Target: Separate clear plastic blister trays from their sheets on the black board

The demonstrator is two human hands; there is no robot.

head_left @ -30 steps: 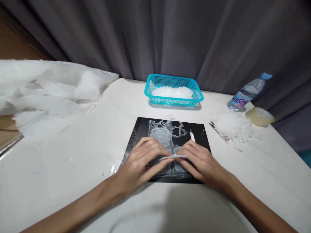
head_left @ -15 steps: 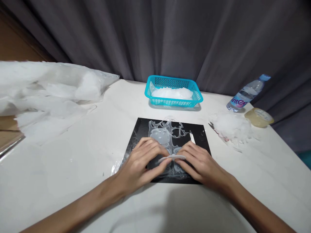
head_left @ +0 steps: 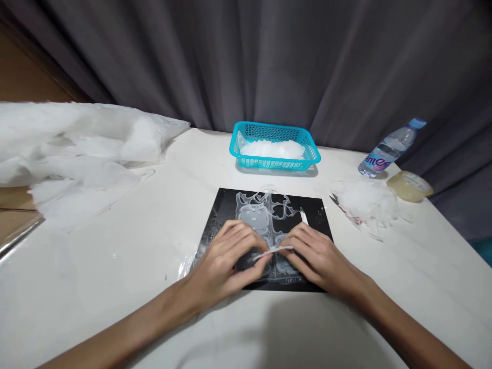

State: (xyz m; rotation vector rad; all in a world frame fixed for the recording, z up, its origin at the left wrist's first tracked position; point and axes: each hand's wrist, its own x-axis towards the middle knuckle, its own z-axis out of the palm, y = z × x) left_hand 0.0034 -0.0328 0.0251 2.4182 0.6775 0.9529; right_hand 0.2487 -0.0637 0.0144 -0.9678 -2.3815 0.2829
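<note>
Between thumbs and fingers, my left hand (head_left: 234, 256) and my right hand (head_left: 311, 251) pinch a thin translucent white piece (head_left: 273, 249) from both ends. It is seen nearly edge-on, so its full outline does not show. Just beneath lies a clear molded sheet (head_left: 253, 218) with rounded raised shapes and lacy cut-out scraps at its far end. The sheet rests on a black mat (head_left: 226, 205). Past my right fingers, a pointed white tool (head_left: 304, 216) lies on the mat, partly hidden by that hand.
A turquoise basket (head_left: 274, 163) holding white material stands at the back. To the right are a water bottle (head_left: 388, 151), a yellowish round container (head_left: 409, 186), a pile of clear scraps (head_left: 365, 197) and a dark pointed tool (head_left: 342, 207). Crumpled white plastic (head_left: 84, 148) covers the left side.
The piece has tilted slightly in my fingers, its left end now lower and its right end higher. Both hands stay in almost the same place.
</note>
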